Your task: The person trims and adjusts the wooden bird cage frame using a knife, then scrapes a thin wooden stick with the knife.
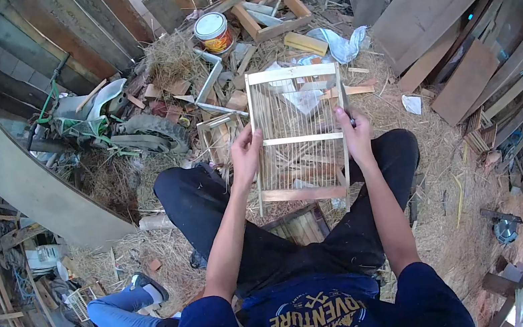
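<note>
In front of my lap I hold up a wooden cage point(302, 138), a light rectangular frame with thin upright bars and crosspieces at top, middle and bottom. My left hand point(247, 155) is closed on its left upright near the middle crosspiece. On the opposite side, my right hand point(356, 136) grips the right upright, thumb on the front. A small dark object point(353, 122) shows by the right fingers; its kind I cannot make out. Below the cage, between my legs, lies a slatted wooden piece point(298, 227). A smaller wooden frame point(220, 136) stands beyond my left hand.
A paint bucket point(213, 32) and a wooden box frame point(276, 9) stand among scraps ahead. A dirt bike point(114, 128) leans at left behind a long board point(26, 175). A circular saw point(505, 228) lies at right. Another person's jean-clad leg point(125, 312) is at lower left.
</note>
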{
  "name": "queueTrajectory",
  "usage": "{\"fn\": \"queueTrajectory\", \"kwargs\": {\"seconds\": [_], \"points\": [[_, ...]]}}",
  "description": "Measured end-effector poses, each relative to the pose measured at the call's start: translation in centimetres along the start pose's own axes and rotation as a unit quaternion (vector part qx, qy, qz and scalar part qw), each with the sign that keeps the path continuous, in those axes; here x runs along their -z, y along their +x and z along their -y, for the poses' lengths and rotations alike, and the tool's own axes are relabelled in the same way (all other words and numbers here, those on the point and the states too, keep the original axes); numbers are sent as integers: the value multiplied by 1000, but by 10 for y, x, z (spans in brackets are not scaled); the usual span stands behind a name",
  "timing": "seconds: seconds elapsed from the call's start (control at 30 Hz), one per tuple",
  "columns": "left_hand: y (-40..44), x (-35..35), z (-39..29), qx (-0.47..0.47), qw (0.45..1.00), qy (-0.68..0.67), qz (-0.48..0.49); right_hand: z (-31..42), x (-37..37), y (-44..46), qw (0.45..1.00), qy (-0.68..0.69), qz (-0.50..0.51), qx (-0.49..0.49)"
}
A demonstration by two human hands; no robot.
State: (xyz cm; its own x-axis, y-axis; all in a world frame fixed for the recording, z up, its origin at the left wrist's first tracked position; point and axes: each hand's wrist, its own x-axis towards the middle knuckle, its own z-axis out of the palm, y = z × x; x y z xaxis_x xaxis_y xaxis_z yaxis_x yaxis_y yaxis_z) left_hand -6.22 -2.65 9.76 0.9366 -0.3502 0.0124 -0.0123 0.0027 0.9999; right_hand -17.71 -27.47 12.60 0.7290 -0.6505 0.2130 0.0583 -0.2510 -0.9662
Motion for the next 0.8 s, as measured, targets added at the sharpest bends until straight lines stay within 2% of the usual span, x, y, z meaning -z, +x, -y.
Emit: {"fn": "queueTrajectory", "kwargs": {"seconds": [0.03,0.07,0.1,0.13,0.3,0.37,0.57,0.67,0.8], "points": [[-1,-3,-3,-12,1000,-22,-8,-13,-2,4,999,-22,3,27],[-3,-5,-5,-24,999,-44,-17,-25,1,3,1000,-18,4,-1],[-2,0,-4,18,998,-68,-6,-17,-2,1,999,-13,7,-29],[-2,-1,-1,10,996,-83,-14,-11,-4,1,998,-8,11,-57],[4,-12,4,-12,990,-129,-53,-16,-9,5,997,18,-42,-70],[6,-14,4,17,987,-150,-56,-27,-10,6,996,-3,-55,-77],[6,-14,2,64,979,-183,-69,-27,-11,9,997,-29,-52,-50],[5,-15,0,89,970,-214,-67,-24,-9,8,995,-70,-34,-62],[6,-16,6,89,966,-228,-82,-37,-9,7,988,-148,-26,-17]]}}
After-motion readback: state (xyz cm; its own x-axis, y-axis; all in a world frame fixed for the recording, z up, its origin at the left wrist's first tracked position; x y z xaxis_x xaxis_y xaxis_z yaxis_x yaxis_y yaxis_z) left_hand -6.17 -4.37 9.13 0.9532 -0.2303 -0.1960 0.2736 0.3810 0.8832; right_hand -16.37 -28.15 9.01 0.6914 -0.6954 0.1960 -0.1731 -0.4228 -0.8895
